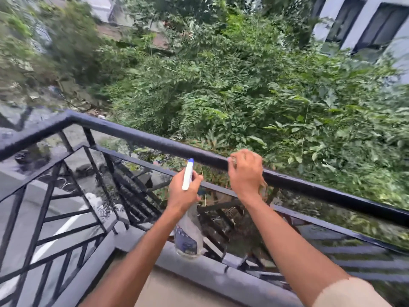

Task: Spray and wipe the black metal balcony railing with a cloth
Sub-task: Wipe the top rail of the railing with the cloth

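Note:
The black metal railing (141,136) runs from a corner at the upper left down to the right edge. My left hand (184,191) grips a clear spray bottle (188,238) by its neck; the white and blue nozzle points up toward the top rail. My right hand (245,173) is curled over the top rail and holds a brownish cloth (263,187) against it. Only a small fold of the cloth shows below my palm.
Diagonal black bars (66,209) fill the railing panels below the top rail. A grey ledge (221,278) runs along the balcony base. Dense green bushes (243,85) and a grey building (365,25) lie beyond the rail, with a road far below at the left.

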`<move>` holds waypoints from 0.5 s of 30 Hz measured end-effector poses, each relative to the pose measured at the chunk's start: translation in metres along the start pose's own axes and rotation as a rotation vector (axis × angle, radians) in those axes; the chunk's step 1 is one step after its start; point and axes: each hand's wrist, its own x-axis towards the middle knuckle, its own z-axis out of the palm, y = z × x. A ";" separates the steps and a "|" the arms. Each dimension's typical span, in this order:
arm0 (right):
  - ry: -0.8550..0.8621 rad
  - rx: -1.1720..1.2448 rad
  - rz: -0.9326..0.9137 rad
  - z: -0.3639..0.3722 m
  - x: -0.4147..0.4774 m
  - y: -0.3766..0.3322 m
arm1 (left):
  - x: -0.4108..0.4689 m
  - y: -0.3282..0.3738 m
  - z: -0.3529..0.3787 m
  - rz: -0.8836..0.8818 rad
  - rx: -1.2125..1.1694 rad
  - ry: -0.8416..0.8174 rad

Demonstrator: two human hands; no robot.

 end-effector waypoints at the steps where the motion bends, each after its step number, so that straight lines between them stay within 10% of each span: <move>1: -0.041 0.010 -0.048 0.010 0.008 -0.023 | 0.003 0.000 -0.007 0.009 0.016 0.002; 7: -0.228 0.052 -0.077 0.046 0.024 -0.095 | 0.010 -0.009 -0.040 0.052 0.024 0.012; 15: -0.034 -0.066 0.067 0.009 -0.017 -0.022 | 0.011 -0.011 -0.064 0.052 -0.036 -0.016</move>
